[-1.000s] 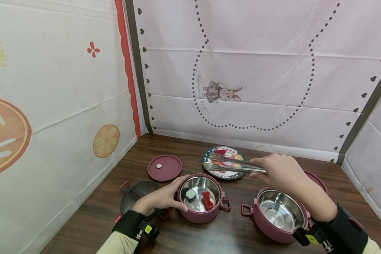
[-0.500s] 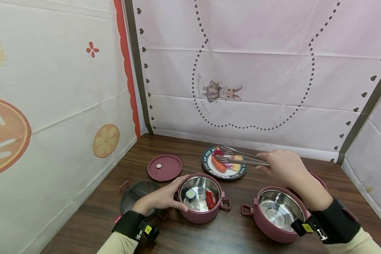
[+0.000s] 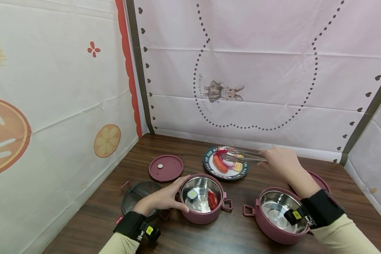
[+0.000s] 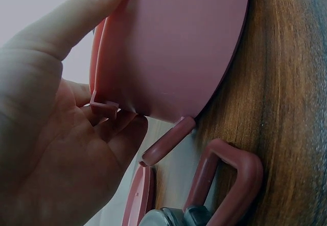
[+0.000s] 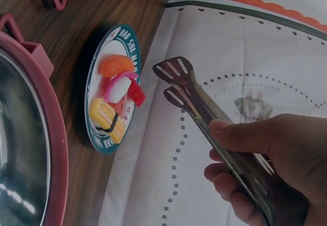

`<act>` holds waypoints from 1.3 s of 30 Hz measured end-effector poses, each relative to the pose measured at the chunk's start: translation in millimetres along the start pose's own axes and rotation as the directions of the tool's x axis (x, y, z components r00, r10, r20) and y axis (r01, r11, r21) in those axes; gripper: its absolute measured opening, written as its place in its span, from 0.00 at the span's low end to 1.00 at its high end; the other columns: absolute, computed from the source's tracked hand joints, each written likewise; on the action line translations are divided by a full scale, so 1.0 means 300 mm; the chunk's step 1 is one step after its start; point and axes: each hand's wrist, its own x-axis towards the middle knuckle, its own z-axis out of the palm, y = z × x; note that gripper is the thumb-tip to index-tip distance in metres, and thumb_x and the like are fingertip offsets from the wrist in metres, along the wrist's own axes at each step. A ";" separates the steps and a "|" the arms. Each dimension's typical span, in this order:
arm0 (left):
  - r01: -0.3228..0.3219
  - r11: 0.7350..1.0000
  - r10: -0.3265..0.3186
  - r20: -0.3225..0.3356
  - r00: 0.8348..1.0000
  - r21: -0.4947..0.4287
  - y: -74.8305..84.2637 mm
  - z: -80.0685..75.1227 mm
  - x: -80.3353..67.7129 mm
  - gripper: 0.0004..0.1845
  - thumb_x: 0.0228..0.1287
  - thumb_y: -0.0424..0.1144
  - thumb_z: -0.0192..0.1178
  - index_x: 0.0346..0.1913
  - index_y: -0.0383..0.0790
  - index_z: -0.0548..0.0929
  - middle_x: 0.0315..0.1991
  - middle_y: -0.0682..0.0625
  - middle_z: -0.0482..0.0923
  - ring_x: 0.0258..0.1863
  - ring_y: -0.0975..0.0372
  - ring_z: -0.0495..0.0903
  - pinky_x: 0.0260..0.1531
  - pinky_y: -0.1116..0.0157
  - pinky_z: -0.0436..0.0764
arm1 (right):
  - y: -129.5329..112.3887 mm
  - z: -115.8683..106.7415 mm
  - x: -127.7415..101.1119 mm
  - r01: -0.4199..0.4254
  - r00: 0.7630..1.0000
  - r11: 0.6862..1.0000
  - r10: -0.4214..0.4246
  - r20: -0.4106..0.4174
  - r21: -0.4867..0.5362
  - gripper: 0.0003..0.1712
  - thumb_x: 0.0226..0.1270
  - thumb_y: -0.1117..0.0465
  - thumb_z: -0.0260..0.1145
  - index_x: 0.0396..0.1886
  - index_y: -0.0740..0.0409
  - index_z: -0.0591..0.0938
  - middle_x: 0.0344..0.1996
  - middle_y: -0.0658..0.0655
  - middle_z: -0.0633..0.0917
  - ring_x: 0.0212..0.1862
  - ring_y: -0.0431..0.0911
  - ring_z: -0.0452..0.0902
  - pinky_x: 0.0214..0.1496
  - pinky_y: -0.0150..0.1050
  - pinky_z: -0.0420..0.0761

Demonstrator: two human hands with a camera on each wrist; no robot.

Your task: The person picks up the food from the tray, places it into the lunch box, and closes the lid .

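Tongs (image 3: 241, 156), slim bare metal with slotted tips slightly apart, pinched in right hand (image 3: 280, 163), centre-right; left hand (image 3: 165, 198) cups pink pot (image 3: 203, 219).

This looks like a staged recording booth made up as a play kitchen, not a real home. Printed cloth backdrops (image 3: 241, 70) hang as walls on three sides of a dark wooden table (image 3: 190, 233): one shows a cartoon rabbit (image 3: 223, 92) in a dotted outline, another orange slices and red flowers. The plate (image 3: 209, 166) carries toy food, and the person wears black camera bands (image 3: 131, 225) on both wrists.
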 end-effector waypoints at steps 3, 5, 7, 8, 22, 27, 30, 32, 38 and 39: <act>-0.001 1.000 0.001 0.000 1.000 -0.002 0.003 0.002 -0.002 0.58 0.55 0.54 0.73 0.81 0.52 0.46 0.81 0.45 0.45 0.79 0.49 0.51 0.71 0.42 0.62 | 0.000 0.022 0.019 -0.005 1.000 1.000 0.005 0.017 -0.010 0.18 0.57 0.52 0.76 0.45 0.55 0.88 0.36 0.59 0.89 0.37 0.56 0.85 0.30 0.52 0.82; -0.001 1.000 0.001 0.001 1.000 -0.001 0.005 0.003 -0.002 0.58 0.55 0.54 0.73 0.81 0.51 0.46 0.81 0.45 0.46 0.79 0.48 0.51 0.71 0.42 0.62 | -0.001 0.037 0.030 -0.007 0.999 1.000 0.008 0.033 -0.018 0.17 0.57 0.52 0.76 0.44 0.55 0.88 0.34 0.58 0.89 0.36 0.56 0.85 0.30 0.52 0.82; -0.001 1.000 0.001 0.002 1.000 0.002 0.006 0.004 -0.002 0.58 0.56 0.55 0.73 0.81 0.51 0.45 0.80 0.45 0.46 0.79 0.48 0.52 0.71 0.42 0.62 | -0.002 0.050 0.039 -0.009 0.999 1.000 0.010 0.050 -0.020 0.16 0.56 0.52 0.76 0.41 0.56 0.88 0.32 0.57 0.88 0.34 0.54 0.84 0.29 0.51 0.81; 0.001 1.000 -0.001 0.003 1.000 0.003 0.007 0.005 -0.001 0.58 0.56 0.55 0.73 0.81 0.51 0.45 0.80 0.44 0.46 0.78 0.48 0.52 0.71 0.42 0.62 | -0.003 0.056 0.042 -0.009 0.998 1.000 0.010 0.057 -0.022 0.15 0.56 0.53 0.77 0.40 0.56 0.88 0.30 0.57 0.88 0.33 0.54 0.84 0.28 0.50 0.81; 0.006 1.000 -0.006 0.002 1.000 0.005 0.014 0.006 0.003 0.57 0.56 0.52 0.73 0.81 0.51 0.46 0.80 0.44 0.46 0.78 0.48 0.52 0.71 0.42 0.62 | -0.022 0.141 0.056 -0.046 0.996 0.994 0.054 0.072 -0.097 0.14 0.52 0.54 0.79 0.22 0.58 0.84 0.24 0.59 0.85 0.25 0.54 0.80 0.24 0.51 0.80; 0.007 1.000 -0.007 -0.001 1.000 0.011 0.012 0.003 -0.001 0.57 0.56 0.53 0.73 0.81 0.52 0.46 0.80 0.45 0.46 0.78 0.48 0.52 0.71 0.42 0.62 | -0.036 0.160 0.064 -0.035 0.997 0.991 0.043 0.062 -0.128 0.14 0.53 0.55 0.78 0.22 0.58 0.84 0.23 0.57 0.85 0.22 0.51 0.77 0.23 0.49 0.79; 0.006 1.000 -0.006 -0.005 1.000 0.014 0.009 0.002 -0.002 0.57 0.56 0.53 0.73 0.81 0.53 0.46 0.80 0.45 0.46 0.78 0.48 0.52 0.71 0.42 0.62 | -0.043 0.167 0.065 -0.015 0.998 0.989 0.023 0.050 -0.145 0.13 0.54 0.55 0.78 0.23 0.59 0.85 0.21 0.56 0.84 0.20 0.49 0.74 0.21 0.47 0.77; 0.005 1.000 -0.005 -0.005 1.000 0.009 0.009 0.001 -0.003 0.57 0.56 0.53 0.73 0.81 0.53 0.46 0.80 0.45 0.46 0.78 0.48 0.52 0.71 0.41 0.62 | -0.044 0.172 0.065 -0.003 0.999 0.988 0.009 0.038 -0.153 0.14 0.54 0.54 0.78 0.22 0.58 0.84 0.19 0.56 0.83 0.19 0.48 0.73 0.20 0.46 0.77; 0.004 1.000 -0.004 0.003 1.000 0.003 0.011 -0.001 -0.005 0.58 0.56 0.54 0.73 0.81 0.51 0.45 0.80 0.44 0.46 0.78 0.47 0.52 0.71 0.41 0.62 | -0.035 0.172 0.056 0.004 1.000 0.991 -0.003 0.008 -0.137 0.16 0.54 0.54 0.77 0.18 0.56 0.82 0.19 0.56 0.83 0.19 0.51 0.75 0.20 0.49 0.77; 0.001 1.000 -0.001 0.004 1.000 0.003 0.011 -0.001 -0.005 0.58 0.56 0.54 0.73 0.81 0.51 0.45 0.80 0.44 0.46 0.78 0.47 0.52 0.71 0.41 0.62 | -0.033 0.168 0.055 0.001 1.000 0.991 0.000 0.006 -0.131 0.16 0.54 0.54 0.77 0.18 0.56 0.82 0.19 0.57 0.83 0.19 0.52 0.76 0.21 0.50 0.77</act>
